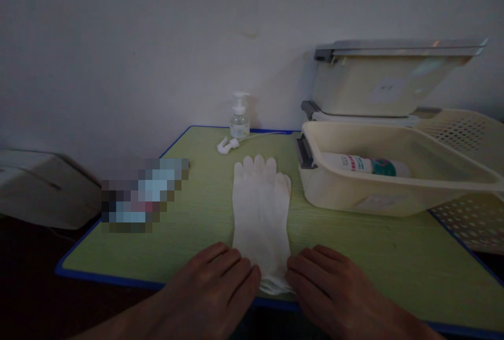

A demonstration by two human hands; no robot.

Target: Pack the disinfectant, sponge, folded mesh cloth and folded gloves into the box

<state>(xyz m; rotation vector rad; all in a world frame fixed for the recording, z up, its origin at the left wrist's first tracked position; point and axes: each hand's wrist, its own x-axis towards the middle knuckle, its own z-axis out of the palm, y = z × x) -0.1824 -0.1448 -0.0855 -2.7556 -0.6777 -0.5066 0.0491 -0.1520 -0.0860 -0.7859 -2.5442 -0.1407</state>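
A pair of white latex gloves (260, 214) lies flat on the green table (354, 245), fingers pointing away from me, one on top of the other. My left hand (214, 287) rests palm down at the near table edge, its fingers stretched out and touching the left side of the gloves' cuffs. My right hand (334, 287) lies flat on the other side, fingertips at the cuffs' right edge. Neither hand holds anything.
A cream plastic bin (394, 198) with a spray bottle (362, 164) inside stands at the right, its lid (394, 75) raised behind it, beside a perforated basket (464, 135). A hand-sanitizer pump bottle (239, 117) and a white sprayer head (227, 145) stand at the back. A blurred patch (142, 193) is at the left.
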